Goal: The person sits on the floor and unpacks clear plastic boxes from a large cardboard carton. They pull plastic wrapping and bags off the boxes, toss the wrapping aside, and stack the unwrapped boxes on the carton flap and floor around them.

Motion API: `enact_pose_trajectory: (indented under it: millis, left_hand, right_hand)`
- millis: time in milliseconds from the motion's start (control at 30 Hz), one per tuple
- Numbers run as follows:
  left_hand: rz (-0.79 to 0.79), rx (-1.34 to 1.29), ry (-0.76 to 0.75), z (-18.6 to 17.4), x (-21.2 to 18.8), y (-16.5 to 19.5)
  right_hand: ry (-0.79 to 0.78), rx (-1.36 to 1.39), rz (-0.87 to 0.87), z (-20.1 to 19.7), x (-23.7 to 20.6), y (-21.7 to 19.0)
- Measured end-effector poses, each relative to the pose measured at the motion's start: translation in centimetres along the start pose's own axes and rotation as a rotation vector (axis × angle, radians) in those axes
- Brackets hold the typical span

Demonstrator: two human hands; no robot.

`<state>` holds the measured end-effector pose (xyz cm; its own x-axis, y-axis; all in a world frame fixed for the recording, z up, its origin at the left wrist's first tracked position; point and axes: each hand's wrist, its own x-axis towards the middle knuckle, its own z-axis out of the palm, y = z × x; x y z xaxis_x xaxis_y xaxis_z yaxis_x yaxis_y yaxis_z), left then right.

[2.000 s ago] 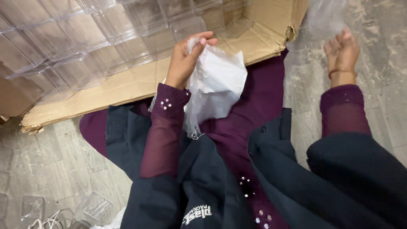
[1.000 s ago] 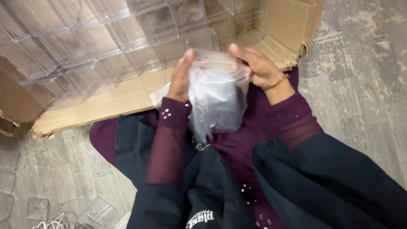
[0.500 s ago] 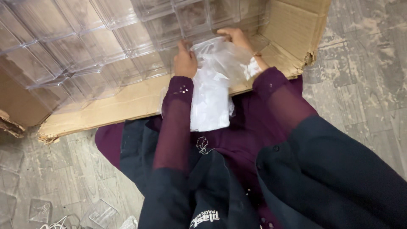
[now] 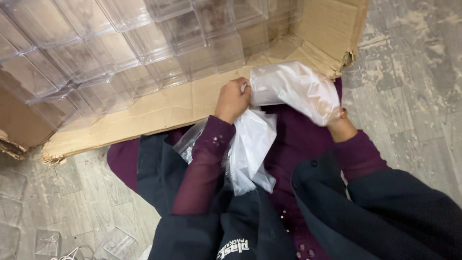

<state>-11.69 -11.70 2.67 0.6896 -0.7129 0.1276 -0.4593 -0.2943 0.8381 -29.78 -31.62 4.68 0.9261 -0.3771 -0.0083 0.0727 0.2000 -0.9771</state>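
Item: clear plastic bag (image 4: 293, 91), bunched, held over the lap in front of an open cardboard carton (image 4: 327, 33) lying on its side.

Left hand (image 4: 233, 101): fingers curled shut, pinching the bag's near edge; loose film hangs below it down to the dark jacket (image 4: 250, 226).

Right hand (image 4: 337, 123): mostly wrapped inside the bag, only the wrist end showing; finger spread cannot be told through the film.

Surroundings: stacked clear plastic boxes (image 4: 120, 53) fill the carton; more loose boxes (image 4: 115, 243) lie on the grey tiled floor (image 4: 414, 86) at lower left.

Risks, as judged: the thin film may tear if the two hands pull apart hard; the hanging slack may snag on the torn carton flap (image 4: 346, 60); an elbow swung forward may knock the stacked boxes out of line.

Room: the carton's lower flap sits just ahead of the hands, limiting forward reach; open floor to the right; the left side is cramped by the loose boxes
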Motion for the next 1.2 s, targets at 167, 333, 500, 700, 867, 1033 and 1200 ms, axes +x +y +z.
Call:
enact_pose_trajectory:
  millis: [167, 333, 500, 700, 867, 1033, 1200]
  left_hand:
    - [0.055, -0.039, 0.104, -1.4, 1.4, 3.2]
    - [0.149, -0.083, 0.029, -2.5, 4.2, 3.5]
    - [-0.317, -0.432, -0.038, -7.4, 3.4, -5.1]
    - [-0.564, -1.123, 0.235, -8.1, 6.2, -13.0]
    - [-0.569, -1.497, 0.235, -6.3, 9.1, -13.8]
    - [-0.543, -1.424, 0.382, -5.6, 8.5, -14.1]
    - [-0.506, -1.472, 0.331, -6.3, 7.7, -14.9]
  right_hand:
    - [-0.451, 0.813, 0.273, 1.0, 1.7, -2.0]
    - [-0.366, -0.063, 0.036, 4.4, 1.0, -3.1]
    - [-0.013, -0.573, -0.081, -4.8, -2.6, -7.9]
    - [0.629, -0.813, 0.307, -18.3, -6.7, -3.4]
    - [0.750, -0.589, 0.530, -22.9, -1.3, 3.5]
    - [0.834, 0.193, 0.010, -25.3, 5.5, -0.1]
    - [0.543, 0.268, -0.133, -25.8, 8.5, -3.7]
